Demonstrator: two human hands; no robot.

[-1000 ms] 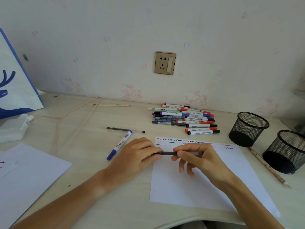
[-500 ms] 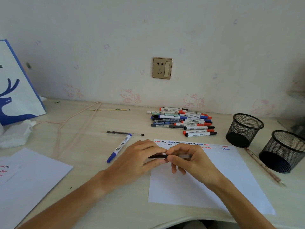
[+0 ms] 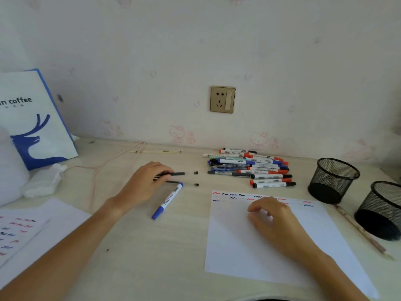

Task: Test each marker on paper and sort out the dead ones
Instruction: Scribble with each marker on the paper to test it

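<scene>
Left hand [image 3: 147, 183] gripping a thin dark pen [image 3: 173, 174] above a second dark pen [image 3: 184, 183] and a blue-capped marker [image 3: 168, 200]. Right hand [image 3: 273, 216] loosely curled, holding nothing, resting on test paper [image 3: 249, 253]. Marker pile [image 3: 249, 167] beyond it; two mesh cups [image 3: 334, 180] farther right.

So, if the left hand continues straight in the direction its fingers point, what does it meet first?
The left hand, gripping a thin dark pen, points right along the desk. First in line, probably, is the marker pile; the small black cap lies in between, though depth is hard to judge.
</scene>
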